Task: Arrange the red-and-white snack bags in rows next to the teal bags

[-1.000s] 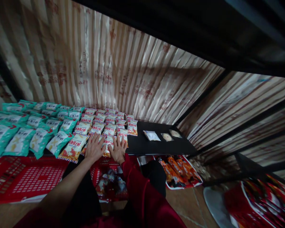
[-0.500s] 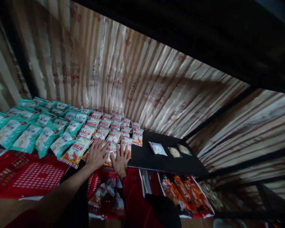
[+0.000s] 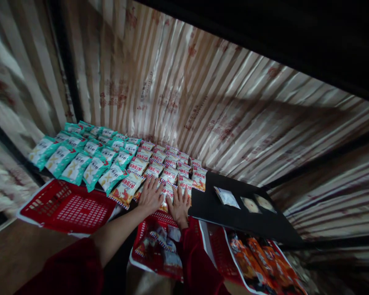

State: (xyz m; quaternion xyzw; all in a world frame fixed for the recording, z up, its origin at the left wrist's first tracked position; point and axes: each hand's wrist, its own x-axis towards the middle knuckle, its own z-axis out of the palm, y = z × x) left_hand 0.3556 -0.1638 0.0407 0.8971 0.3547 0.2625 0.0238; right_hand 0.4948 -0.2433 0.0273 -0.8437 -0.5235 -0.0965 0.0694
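Observation:
My left hand [image 3: 150, 195] lies flat with spread fingers on the front red-and-cream snack packets [image 3: 169, 166] at the edge of a black shelf [image 3: 221, 211]. Close beside it, my right hand [image 3: 179, 205] also rests flat, fingers apart, on a front packet. Neither hand grips anything. Rows of teal snack packets [image 3: 80, 157] fill the shelf to the left of the red ones. Both arms wear dark red sleeves.
Three small pale packets [image 3: 226, 197] lie on the bare right part of the shelf. Below the shelf stand a red basket [image 3: 66, 207], a red basket with mixed packets [image 3: 160, 246] and one with orange packets [image 3: 258, 262]. A striped curtain [image 3: 187, 102] hangs behind.
The view has swung left and the shelf now sits further right in frame. Both hands stay flat on the front red packets, barely shifted.

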